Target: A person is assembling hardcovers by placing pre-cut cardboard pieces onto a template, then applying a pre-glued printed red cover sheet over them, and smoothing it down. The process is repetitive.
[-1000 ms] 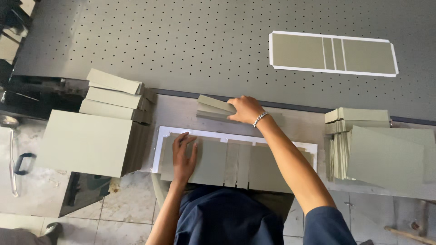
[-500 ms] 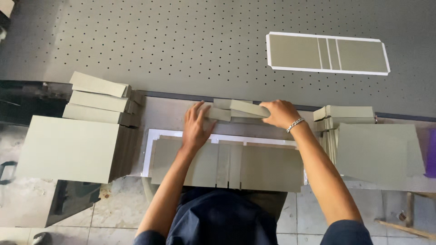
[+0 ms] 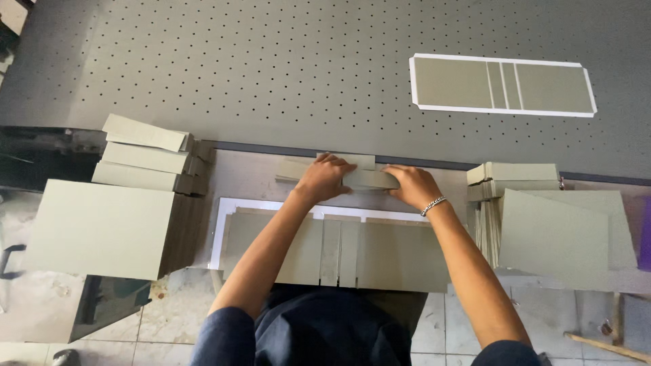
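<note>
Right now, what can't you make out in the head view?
- Narrow grey boards: middle covered by left hand and right hand; count unclear.
- Lower edge of the white-framed sheet: hidden by the person's body.
- Purple thing: cut off by right edge.

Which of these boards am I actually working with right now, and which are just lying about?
In hand:
left hand and right hand on the narrow grey strips
white-edged sheet just below

Lying about:
left stack
right stack
finished sheet on the perforated table

Stacks of boards [image 3: 146, 159] [image 3: 519, 179] flank open perforated table [image 3: 271, 74]
</note>
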